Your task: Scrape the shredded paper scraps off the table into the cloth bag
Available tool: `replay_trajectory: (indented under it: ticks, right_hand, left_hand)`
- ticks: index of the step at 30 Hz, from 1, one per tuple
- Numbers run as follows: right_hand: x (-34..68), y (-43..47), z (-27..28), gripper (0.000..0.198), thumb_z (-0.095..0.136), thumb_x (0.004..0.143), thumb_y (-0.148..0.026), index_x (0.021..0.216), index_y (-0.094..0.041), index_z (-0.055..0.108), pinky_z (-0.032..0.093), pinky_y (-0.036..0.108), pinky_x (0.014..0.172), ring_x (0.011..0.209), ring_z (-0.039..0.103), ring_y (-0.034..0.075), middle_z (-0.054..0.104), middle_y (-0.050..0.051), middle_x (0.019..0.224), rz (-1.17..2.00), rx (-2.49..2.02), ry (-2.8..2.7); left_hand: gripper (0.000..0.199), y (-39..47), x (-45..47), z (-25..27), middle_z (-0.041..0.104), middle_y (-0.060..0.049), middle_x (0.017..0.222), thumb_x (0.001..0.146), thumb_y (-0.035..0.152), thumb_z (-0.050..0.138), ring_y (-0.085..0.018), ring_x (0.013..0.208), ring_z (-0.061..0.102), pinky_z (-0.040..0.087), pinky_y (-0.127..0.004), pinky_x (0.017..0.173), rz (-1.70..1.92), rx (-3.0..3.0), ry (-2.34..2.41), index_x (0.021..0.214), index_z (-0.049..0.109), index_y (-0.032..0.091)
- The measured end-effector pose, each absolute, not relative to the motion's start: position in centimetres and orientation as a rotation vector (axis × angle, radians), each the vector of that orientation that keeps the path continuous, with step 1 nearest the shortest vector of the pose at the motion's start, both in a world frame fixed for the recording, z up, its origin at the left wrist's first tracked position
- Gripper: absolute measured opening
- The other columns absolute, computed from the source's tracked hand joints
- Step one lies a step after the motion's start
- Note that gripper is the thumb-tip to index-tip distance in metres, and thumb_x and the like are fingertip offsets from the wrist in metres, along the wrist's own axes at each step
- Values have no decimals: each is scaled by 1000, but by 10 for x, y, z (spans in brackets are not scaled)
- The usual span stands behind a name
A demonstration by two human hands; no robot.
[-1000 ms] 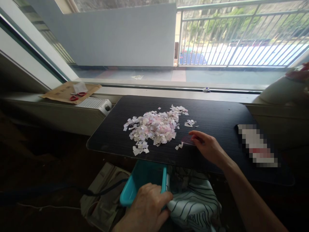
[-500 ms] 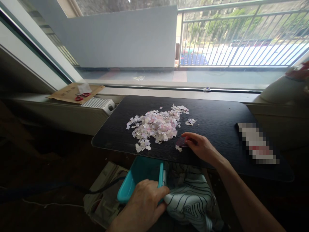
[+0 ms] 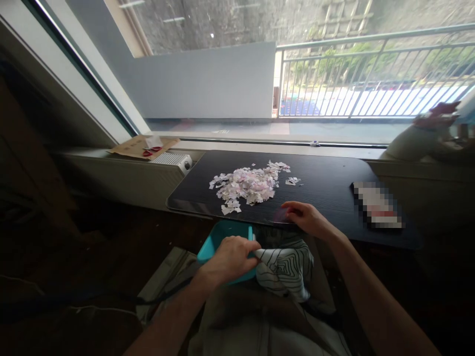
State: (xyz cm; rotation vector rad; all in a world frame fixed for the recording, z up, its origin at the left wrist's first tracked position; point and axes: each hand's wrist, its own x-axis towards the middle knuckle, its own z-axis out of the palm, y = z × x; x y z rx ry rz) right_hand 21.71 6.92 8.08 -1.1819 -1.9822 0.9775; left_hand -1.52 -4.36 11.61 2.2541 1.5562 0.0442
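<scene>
My left hand [image 3: 233,258] is closed on the rim of a turquoise plastic basin [image 3: 210,245], below the table's front edge. A white cloth with dark lines [image 3: 287,269] hangs from that same grip. At the front edge of the black table [image 3: 322,173], the fingers of my right hand [image 3: 309,218] are bent around a thin, see-through pinkish card [image 3: 281,214], held low over the tabletop. A heap of small torn paper scraps [image 3: 250,184] lies to the left of that hand. A smaller cluster of scraps [image 3: 293,181] sits beyond it.
A phone-like dark object with a blurred face [image 3: 377,205] lies at the table's right. On the left sill, red-handled scissors [image 3: 152,151] rest on a brown envelope [image 3: 129,147], near a white radiator [image 3: 172,160]. A pale rounded object [image 3: 406,141] stands at the right sill.
My right hand has drawn the card to the table's front edge, and the few scraps beside it no longer show there. The camera view has shifted; my left hand keeps its grip.
</scene>
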Motion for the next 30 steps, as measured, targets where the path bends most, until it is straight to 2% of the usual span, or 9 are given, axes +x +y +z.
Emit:
replay_trajectory:
  ticks: [2,5,8,12,15,21,27,30]
  right_hand:
    - [219,63,80,29,59,75,-23,101,-20,73,50,24,65,65,62,12,70,-1,74,1003,-1147,-1971]
    - [224,62,74,36,60,74,-26,109,-18,68,52,28,72,70,63,14,70,1,79,935,-1172,-1841]
    - [231,69,64,36,61,73,-33,104,-14,65,52,35,78,76,64,17,70,5,83,849,-1240,-1655]
    - [235,78,56,36,62,71,-39,97,-14,64,55,35,72,74,67,19,72,8,84,855,-1245,-1504]
    - [235,77,54,36,64,70,-40,96,-14,64,56,35,72,74,68,19,72,8,83,863,-1225,-1456]
    - [233,78,51,32,67,70,-36,94,-16,67,54,36,76,75,67,20,72,6,81,831,-1236,-1428]
    - [233,80,46,31,67,70,-36,95,-18,69,54,35,75,75,67,20,72,5,80,827,-1242,-1417]
    - [233,79,44,30,68,70,-39,92,-19,69,54,36,75,76,67,21,73,5,81,820,-1240,-1409]
  left_hand:
    - [12,-47,-13,116,70,-1,81,83,28,60,-22,83,65,39,-26,67,48,2277,1560,88,70,24]
    - [12,-54,-8,114,70,-1,80,84,29,60,-23,82,65,39,-26,67,51,2311,1561,89,70,24]
    - [13,-60,-3,110,69,-1,80,84,30,61,-23,82,64,40,-26,67,51,2341,1554,90,70,25]
    - [15,-73,5,97,67,-2,81,85,30,60,-22,80,62,41,-27,70,32,2384,1534,95,69,24]
    - [16,-85,7,80,66,-3,82,84,25,60,-22,82,61,43,-29,73,-1,2394,1524,98,69,25]
    - [20,-91,3,54,63,-4,80,80,17,56,-22,78,61,44,-29,69,-64,2325,1577,95,69,22]
    - [12,-82,12,44,63,-5,81,80,23,59,-23,80,61,45,-30,71,-91,2317,1543,88,68,22]
    - [16,-83,20,39,65,-6,83,78,31,65,-25,82,62,46,-32,71,-109,2320,1540,91,69,23]
